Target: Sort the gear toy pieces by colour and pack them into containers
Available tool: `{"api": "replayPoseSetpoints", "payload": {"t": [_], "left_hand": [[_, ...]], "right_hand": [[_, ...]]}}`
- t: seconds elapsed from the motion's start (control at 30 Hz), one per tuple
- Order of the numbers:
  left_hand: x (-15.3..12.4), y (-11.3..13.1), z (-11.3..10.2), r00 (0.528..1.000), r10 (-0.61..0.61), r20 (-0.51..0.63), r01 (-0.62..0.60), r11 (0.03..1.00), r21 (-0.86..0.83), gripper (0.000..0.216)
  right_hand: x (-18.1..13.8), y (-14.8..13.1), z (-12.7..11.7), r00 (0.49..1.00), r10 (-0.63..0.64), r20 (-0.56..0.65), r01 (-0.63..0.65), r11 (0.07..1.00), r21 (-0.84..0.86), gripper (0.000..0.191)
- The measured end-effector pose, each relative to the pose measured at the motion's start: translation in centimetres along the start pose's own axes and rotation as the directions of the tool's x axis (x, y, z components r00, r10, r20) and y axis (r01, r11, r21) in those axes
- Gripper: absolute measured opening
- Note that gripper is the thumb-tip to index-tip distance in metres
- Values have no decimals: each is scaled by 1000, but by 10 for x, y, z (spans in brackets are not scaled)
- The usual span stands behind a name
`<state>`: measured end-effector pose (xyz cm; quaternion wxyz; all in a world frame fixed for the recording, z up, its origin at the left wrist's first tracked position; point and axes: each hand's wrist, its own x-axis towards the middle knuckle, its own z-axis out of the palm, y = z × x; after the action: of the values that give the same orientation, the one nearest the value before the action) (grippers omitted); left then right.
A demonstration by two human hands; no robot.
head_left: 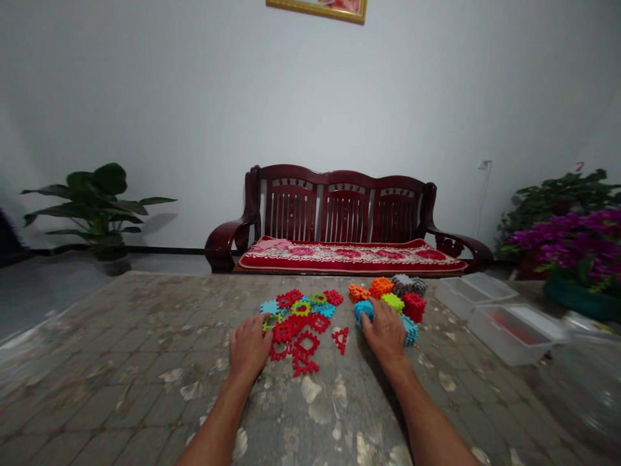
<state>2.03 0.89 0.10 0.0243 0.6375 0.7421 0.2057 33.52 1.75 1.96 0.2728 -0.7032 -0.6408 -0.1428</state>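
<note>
My left hand (251, 346) is at the left edge of a loose spread of notched plastic tiles, its fingertips closed on a yellow-green tile (272, 321). Red tiles (305, 343) with cut-out centres lie beside it, mixed with light blue tiles (324, 310) and another yellow-green tile (301, 308). A red triangular tile (340, 340) lies apart, between my hands. My right hand (385, 329) reaches over the stacked tiles, with thumb and fingers around a blue stack (363, 310); its palm hides part of the pile.
Behind my right hand stand orange (381, 287), grey (402, 283), lime (392, 301) and dark red stacks (414, 307). Clear plastic boxes (509, 333) and purple flowers (572, 243) are at the right. A wooden bench (339, 188) stands beyond the patterned tablecloth (160, 349).
</note>
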Motion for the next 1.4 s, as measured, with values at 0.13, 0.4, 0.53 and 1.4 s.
{"api": "replayPoseSetpoints", "payload": {"t": [0.13, 0.4, 0.53, 1.4], "left_hand": [[0, -1, 1, 1000, 3, -4, -3, 1000, 1, 38], [1, -2, 4, 1000, 13, -20, -13, 1000, -5, 39], [0, -1, 3, 1000, 3, -15, -3, 1000, 3, 38], [0, 0, 0, 1000, -1, -3, 1, 1000, 1, 38]], "right_hand": [[-15, -25, -2, 984, -125, 130, 109, 986, 123, 26], [-36, -51, -1, 912, -284, 297, 247, 956, 156, 20], [-40, -56, 1, 915, -319, 247, 261, 935, 241, 28], [-30, -58, 31, 981, -92, 173, -40, 769, 638, 46]]}}
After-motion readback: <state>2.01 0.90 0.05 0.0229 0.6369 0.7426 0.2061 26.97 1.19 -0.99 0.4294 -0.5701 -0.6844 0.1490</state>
